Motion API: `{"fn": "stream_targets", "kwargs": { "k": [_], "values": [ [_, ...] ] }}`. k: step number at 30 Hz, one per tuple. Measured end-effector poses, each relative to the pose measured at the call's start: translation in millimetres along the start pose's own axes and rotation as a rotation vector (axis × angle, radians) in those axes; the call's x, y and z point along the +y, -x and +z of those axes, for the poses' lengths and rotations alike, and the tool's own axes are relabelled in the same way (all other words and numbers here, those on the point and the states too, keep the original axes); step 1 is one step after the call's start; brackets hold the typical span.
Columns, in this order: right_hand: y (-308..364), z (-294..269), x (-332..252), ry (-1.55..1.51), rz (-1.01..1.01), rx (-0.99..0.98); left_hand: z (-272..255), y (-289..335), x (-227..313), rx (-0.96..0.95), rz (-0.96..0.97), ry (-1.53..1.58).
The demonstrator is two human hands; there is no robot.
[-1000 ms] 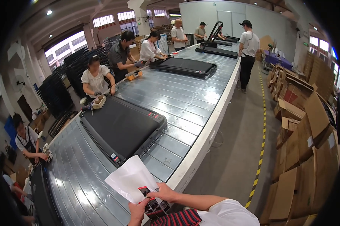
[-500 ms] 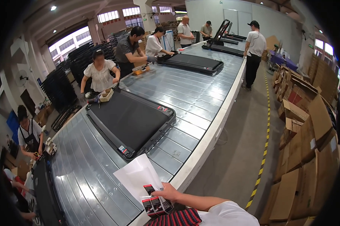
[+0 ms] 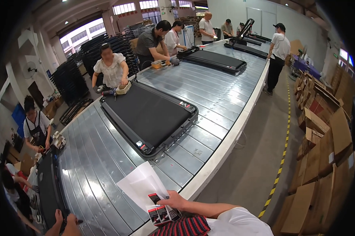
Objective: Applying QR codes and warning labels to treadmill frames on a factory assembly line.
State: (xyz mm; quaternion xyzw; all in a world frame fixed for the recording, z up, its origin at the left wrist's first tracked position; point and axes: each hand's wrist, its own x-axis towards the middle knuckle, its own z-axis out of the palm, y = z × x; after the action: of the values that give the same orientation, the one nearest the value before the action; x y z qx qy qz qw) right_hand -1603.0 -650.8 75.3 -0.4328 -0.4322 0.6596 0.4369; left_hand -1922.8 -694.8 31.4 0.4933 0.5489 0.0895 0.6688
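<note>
My right hand (image 3: 173, 200) comes in from the lower right, its fingers closed around a bundle of sheets. White backing paper (image 3: 140, 183) fans out from it to the upper left, over the metal table's near edge. Black, red and white printed labels (image 3: 158, 214) hang below my thumb. My left hand does not show. Beyond the paper lies a flat black treadmill deck (image 3: 150, 114), with small stickers on two of its corners. A person in a white top (image 3: 112, 69) stands at its far side, one hand at a small tool box (image 3: 124, 88).
The slatted metal table (image 3: 94, 173) runs into the distance, carrying another black deck (image 3: 213, 59). At lower left, two bare hands (image 3: 65, 220), apparently another person's, reach over a third deck (image 3: 49, 192). Cardboard boxes (image 3: 319, 165) line the right, past a yellow-black floor stripe (image 3: 281, 165).
My view has swung left, so the table and decks sit farther right in the picture. Two bare hands have appeared at the lower left. My right hand keeps its hold on the sheets.
</note>
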Motion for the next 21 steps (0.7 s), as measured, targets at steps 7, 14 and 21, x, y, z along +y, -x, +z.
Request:
{"fn": "stream_targets", "kwargs": {
  "k": [7,14,21],
  "values": [
    [-5,3,10,0.014,0.016,0.011,-16,1,-9,-0.095,-0.011,-0.065],
    [-7,9,5,0.067,0.031,0.029,-38,-6,-9,-0.199,-0.009,-0.151],
    [-3,11,2,0.096,0.034,0.058,-53,-16,-13,-0.314,-0.013,-0.231]
  ]
}}
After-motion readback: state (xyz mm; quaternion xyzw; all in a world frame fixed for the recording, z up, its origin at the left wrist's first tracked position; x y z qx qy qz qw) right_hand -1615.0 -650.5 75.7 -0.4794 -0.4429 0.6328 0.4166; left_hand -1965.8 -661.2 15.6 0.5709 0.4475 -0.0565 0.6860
